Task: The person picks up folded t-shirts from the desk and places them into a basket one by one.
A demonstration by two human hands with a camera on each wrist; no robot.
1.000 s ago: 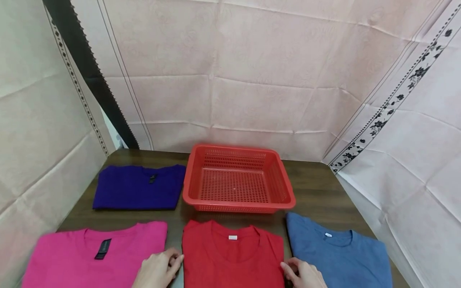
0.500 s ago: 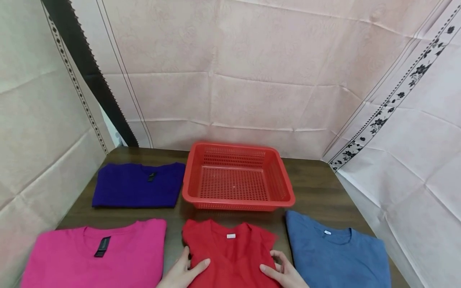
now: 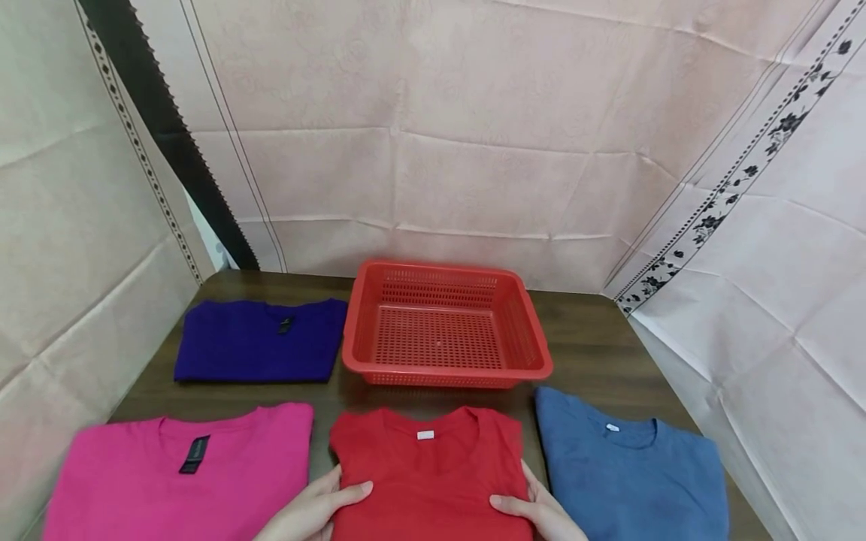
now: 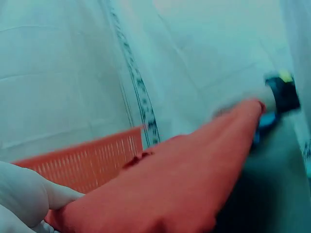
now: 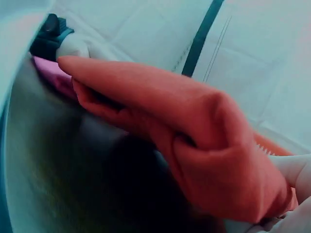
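Note:
A folded red T-shirt [image 3: 430, 481] with a white neck label is held between my two hands at the front middle. My left hand [image 3: 307, 511] grips its left side, thumb on top and the other fingers underneath. On the opposite side my right hand [image 3: 541, 511] grips it the same way. Both wrist views show the red cloth [image 4: 160, 194] lifted off the table, its folded layers [image 5: 194, 145] hanging a little. The fingers beneath the shirt are mostly hidden. Just beyond the shirt stands a red plastic basket [image 3: 358, 361] with nothing in it.
A folded pink T-shirt [image 3: 203, 481] lies at the front left, and a blue one [image 3: 636, 481] at the front right. Behind the pink one is a folded dark purple T-shirt [image 3: 257, 346]. Pale cloth sheets [image 3: 473, 150] enclose the wooden table [image 3: 582, 338].
My hands moved from the red T-shirt's side edges to gripping it, thumbs on top. The shirt rumpled, then smoothed as it was lifted. The basket and other shirts stay put.

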